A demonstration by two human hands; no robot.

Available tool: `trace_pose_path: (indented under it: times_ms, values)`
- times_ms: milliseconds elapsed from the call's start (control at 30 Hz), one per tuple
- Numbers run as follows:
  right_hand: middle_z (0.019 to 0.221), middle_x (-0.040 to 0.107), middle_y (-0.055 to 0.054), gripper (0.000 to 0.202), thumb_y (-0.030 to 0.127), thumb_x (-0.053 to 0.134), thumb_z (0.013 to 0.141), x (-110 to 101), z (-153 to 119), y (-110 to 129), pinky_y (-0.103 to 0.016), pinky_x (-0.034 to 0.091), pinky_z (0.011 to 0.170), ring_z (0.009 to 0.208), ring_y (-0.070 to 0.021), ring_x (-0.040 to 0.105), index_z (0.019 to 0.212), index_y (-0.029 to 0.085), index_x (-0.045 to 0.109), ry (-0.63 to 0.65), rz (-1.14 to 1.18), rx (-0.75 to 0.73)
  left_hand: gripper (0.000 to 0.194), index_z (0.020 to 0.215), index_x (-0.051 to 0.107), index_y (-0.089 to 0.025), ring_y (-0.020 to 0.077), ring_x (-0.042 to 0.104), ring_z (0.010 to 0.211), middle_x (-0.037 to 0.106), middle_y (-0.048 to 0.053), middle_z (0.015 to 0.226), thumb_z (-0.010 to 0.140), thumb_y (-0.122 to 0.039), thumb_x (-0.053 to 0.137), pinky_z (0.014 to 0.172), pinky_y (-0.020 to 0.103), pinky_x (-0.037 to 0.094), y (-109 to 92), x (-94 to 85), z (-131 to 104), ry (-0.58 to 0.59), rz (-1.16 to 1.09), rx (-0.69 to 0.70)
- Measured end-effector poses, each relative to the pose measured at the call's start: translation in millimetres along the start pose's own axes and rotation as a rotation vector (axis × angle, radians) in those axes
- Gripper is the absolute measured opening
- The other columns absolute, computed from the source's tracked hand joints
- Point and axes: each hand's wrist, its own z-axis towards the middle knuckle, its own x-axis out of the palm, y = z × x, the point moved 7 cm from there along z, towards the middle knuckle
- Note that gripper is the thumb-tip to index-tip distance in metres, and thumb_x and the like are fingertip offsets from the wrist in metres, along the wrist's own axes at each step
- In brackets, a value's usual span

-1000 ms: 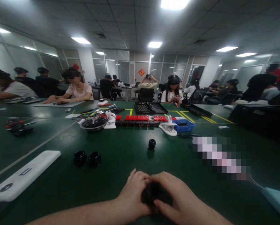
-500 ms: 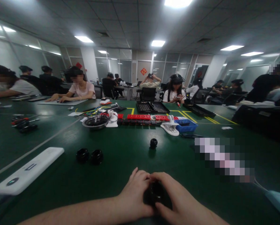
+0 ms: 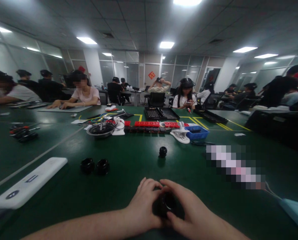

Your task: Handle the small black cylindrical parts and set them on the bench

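Near the front edge of the green table, both my hands are wrapped round a glossy black round part [image 3: 167, 202]. My left hand [image 3: 145, 203] holds its left side, with the fingers partly hidden. On the other side, my right hand [image 3: 188, 206] grips it between thumb and fingers. A smaller black ribbed part [image 3: 163, 152] stands alone beyond my hands. Two more black round parts, one [image 3: 87, 165] beside the other [image 3: 103, 166], sit to the left.
A long white device [image 3: 30, 183] lies at the left. Farther back are a round metal dish [image 3: 100, 130], red strips [image 3: 147, 123], a white clamp [image 3: 180, 136], a blue bin [image 3: 198, 133] and a black tray [image 3: 161, 113]. People sit across the table.
The fingertips of my right hand have shifted slightly on the black part. The whole view has moved a little; the other parts rest where they were.
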Motion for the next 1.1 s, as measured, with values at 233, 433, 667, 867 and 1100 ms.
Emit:
trace_pose_path:
  times_ms: [233,433,667,867,1100]
  values:
    - [0.119,0.052,-0.013,0.063,0.020,0.067,0.060,-1.4,2.7,-0.3,-0.039,0.039,0.091,0.106,-0.0265,0.049,0.119,0.013,0.045,-0.010,-0.048,0.052,0.063,0.103,0.056,-0.022,0.0284,0.041,0.108,0.048,0.005,0.111,0.049,-0.047,0.077,0.103,0.053,0.011,-1.2,-2.3,-0.3,0.015,-0.010,-0.002]
    - [0.117,0.055,-0.008,0.064,0.016,0.066,0.062,2.6,2.3,-17.2,-0.038,0.040,0.091,0.105,-0.0242,0.052,0.121,0.020,0.043,-0.032,-0.022,0.103,0.064,0.104,0.051,-0.022,0.0290,0.040,0.110,0.048,0.006,0.112,0.047,-0.032,0.077,0.103,0.056,0.004,-4.7,-7.1,-1.1,0.021,-0.016,-0.038]
    - [0.113,0.056,-0.010,0.062,0.008,0.054,0.065,0.3,-1.4,5.0,-0.036,0.042,0.089,0.102,-0.0222,0.053,0.124,0.018,0.040,0.017,-0.009,-0.014,0.054,0.102,0.056,-0.025,0.0273,0.044,0.105,0.052,0.004,0.105,0.053,-0.036,0.075,0.101,0.057,0.007,-4.0,-8.2,0.5,0.022,-0.043,-0.053]
    - [0.120,0.051,-0.013,0.064,0.022,0.068,0.062,-5.3,0.2,-11.5,-0.041,0.039,0.092,0.107,-0.0275,0.048,0.120,0.016,0.043,-0.081,-0.107,0.101,0.051,0.097,0.056,-0.022,0.0265,0.046,0.105,0.053,0.004,0.106,0.053,-0.036,0.076,0.103,0.054,0.009,-1.2,-7.3,-0.2,-0.011,-0.044,-0.055]
    - [0.107,0.058,-0.008,0.052,0.013,0.058,0.066,-4.7,-2.5,-15.3,-0.038,0.044,0.087,0.098,-0.0230,0.055,0.116,0.019,0.045,-0.145,-0.076,0.030,0.039,0.090,0.053,-0.022,0.0236,0.050,0.096,0.054,0.001,0.095,0.056,-0.031,0.071,0.102,0.053,0.011,0.5,-6.8,-1.6,-0.060,-0.026,-0.093]
